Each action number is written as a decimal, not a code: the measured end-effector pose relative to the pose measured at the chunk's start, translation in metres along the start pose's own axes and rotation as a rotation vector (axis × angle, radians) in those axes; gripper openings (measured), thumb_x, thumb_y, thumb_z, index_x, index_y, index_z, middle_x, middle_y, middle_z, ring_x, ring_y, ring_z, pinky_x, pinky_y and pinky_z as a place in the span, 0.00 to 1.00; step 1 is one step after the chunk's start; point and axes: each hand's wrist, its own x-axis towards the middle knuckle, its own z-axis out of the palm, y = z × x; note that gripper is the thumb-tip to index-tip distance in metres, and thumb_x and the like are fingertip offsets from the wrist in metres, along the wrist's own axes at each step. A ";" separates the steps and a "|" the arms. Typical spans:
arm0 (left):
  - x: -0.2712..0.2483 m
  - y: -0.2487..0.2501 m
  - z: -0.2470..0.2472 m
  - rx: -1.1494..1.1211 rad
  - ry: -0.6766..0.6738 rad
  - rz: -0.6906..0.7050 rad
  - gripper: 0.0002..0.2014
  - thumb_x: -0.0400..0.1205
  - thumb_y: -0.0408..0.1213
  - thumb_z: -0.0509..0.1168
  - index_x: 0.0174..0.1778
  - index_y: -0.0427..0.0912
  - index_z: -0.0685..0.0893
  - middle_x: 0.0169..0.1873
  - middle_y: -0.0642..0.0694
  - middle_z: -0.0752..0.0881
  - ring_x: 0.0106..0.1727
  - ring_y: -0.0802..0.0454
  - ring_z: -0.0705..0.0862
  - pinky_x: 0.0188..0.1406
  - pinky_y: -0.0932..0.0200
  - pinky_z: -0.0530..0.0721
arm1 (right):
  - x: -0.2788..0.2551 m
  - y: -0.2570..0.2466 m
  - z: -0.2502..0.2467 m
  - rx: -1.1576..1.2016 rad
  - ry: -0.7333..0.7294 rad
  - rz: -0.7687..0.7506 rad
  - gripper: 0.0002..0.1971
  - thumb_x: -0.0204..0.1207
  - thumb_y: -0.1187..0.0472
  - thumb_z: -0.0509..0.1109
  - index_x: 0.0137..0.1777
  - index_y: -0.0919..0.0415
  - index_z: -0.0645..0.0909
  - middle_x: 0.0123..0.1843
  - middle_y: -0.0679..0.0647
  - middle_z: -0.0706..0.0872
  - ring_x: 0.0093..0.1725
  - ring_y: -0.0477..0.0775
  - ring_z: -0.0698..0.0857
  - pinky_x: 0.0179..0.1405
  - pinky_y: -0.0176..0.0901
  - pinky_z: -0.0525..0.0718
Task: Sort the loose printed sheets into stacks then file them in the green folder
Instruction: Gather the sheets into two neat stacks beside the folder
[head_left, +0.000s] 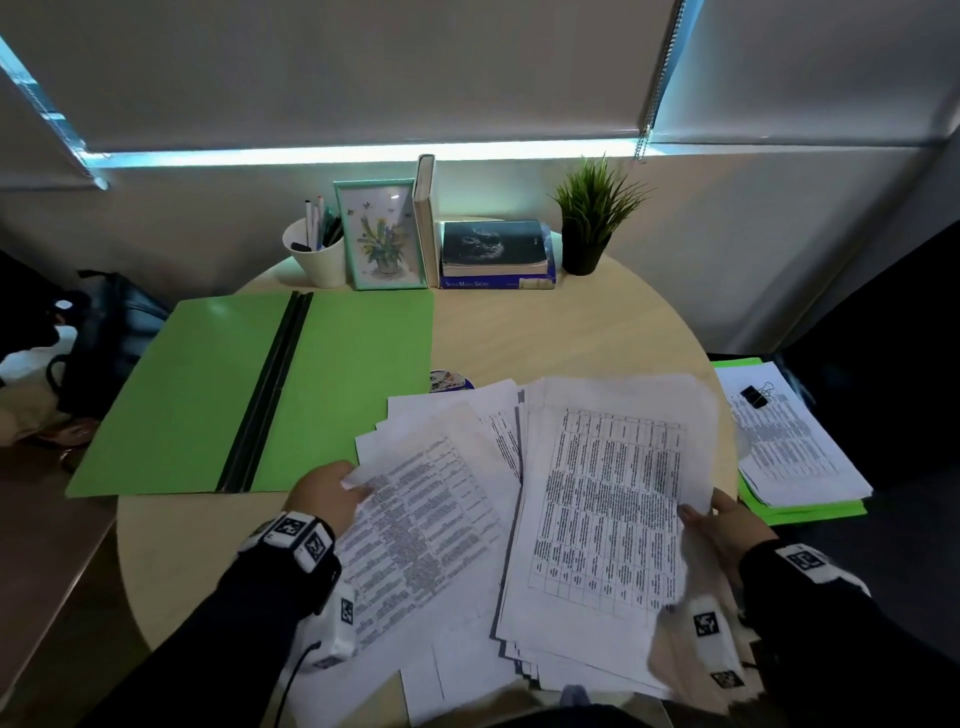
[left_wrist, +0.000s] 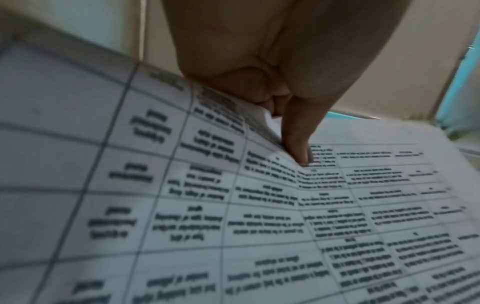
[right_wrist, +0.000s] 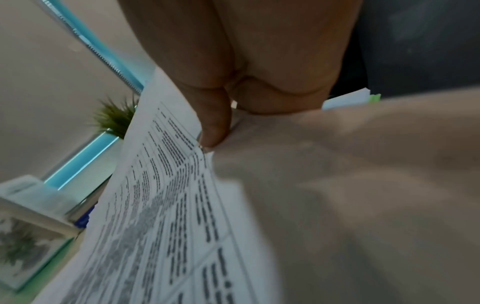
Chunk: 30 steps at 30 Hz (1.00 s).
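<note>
On our left the green folder (head_left: 208, 384) lies open on the surface (head_left: 571, 332), nothing inside. Our left hand (head_left: 324, 496) pinches a sheet (head_left: 415, 519); our right hand (head_left: 727, 525) grips another sheet (head_left: 608, 509) off the pile.

Green folder (head_left: 197, 384) with a black spine strip; white printed sheets (head_left: 602, 509) bearing black ruled tables of text; pale wood-grain bench (head_left: 561, 332); white cup (head_left: 317, 260); mint-framed flower print (head_left: 382, 236); green plant (head_left: 597, 197) in a dark pot.
</note>
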 end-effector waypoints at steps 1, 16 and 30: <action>0.000 -0.003 -0.005 -0.018 0.034 -0.015 0.19 0.82 0.40 0.65 0.65 0.32 0.79 0.64 0.34 0.82 0.60 0.38 0.81 0.63 0.48 0.77 | -0.002 -0.001 0.001 0.071 -0.004 0.006 0.14 0.78 0.67 0.67 0.64 0.61 0.78 0.47 0.60 0.86 0.50 0.63 0.83 0.61 0.60 0.80; -0.028 -0.014 0.054 -0.279 -0.049 -0.227 0.24 0.74 0.52 0.68 0.63 0.45 0.81 0.58 0.45 0.87 0.53 0.44 0.85 0.62 0.47 0.82 | -0.001 0.004 -0.002 0.303 -0.037 -0.003 0.14 0.79 0.68 0.65 0.63 0.65 0.75 0.33 0.48 0.91 0.47 0.56 0.81 0.50 0.44 0.82; -0.023 0.016 0.080 -0.269 -0.112 -0.166 0.18 0.78 0.50 0.67 0.59 0.46 0.85 0.45 0.49 0.85 0.47 0.47 0.82 0.58 0.57 0.81 | -0.012 -0.002 0.004 0.289 -0.036 0.014 0.18 0.80 0.75 0.59 0.70 0.68 0.72 0.47 0.61 0.82 0.48 0.61 0.79 0.44 0.48 0.77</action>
